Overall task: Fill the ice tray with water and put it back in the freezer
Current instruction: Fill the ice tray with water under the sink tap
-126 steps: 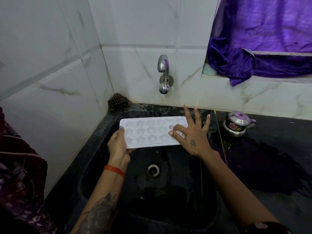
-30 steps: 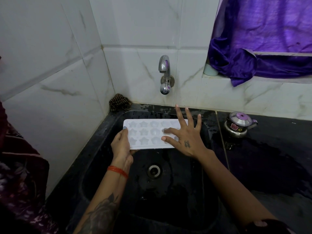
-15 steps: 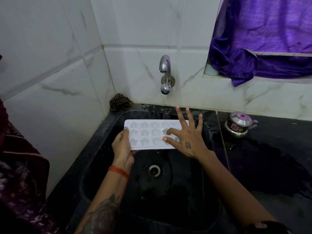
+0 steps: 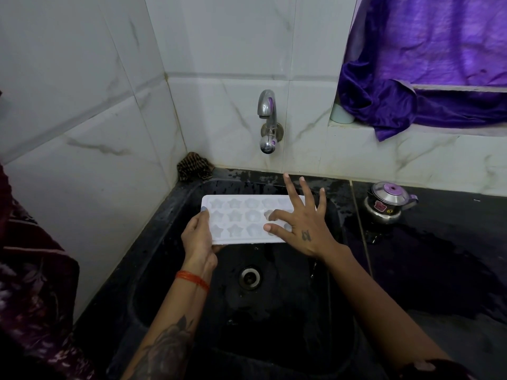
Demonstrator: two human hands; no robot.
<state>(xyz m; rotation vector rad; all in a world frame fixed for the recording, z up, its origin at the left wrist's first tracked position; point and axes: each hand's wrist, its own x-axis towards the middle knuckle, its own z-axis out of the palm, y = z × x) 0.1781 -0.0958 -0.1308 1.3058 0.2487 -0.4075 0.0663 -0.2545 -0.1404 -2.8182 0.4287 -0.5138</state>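
Left hand [image 4: 199, 237] grips the white star-mould ice tray [image 4: 241, 219] level over the black sink [image 4: 274, 311], below the tap [image 4: 267, 119]; right hand [image 4: 300, 223], fingers splayed, rests on top, presumably steadying it for filling.

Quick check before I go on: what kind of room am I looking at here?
Most likely a home kitchen's sink corner: a wall tap over a black sink, marble-look wall tiles, and a small steel pot on the wet counter.
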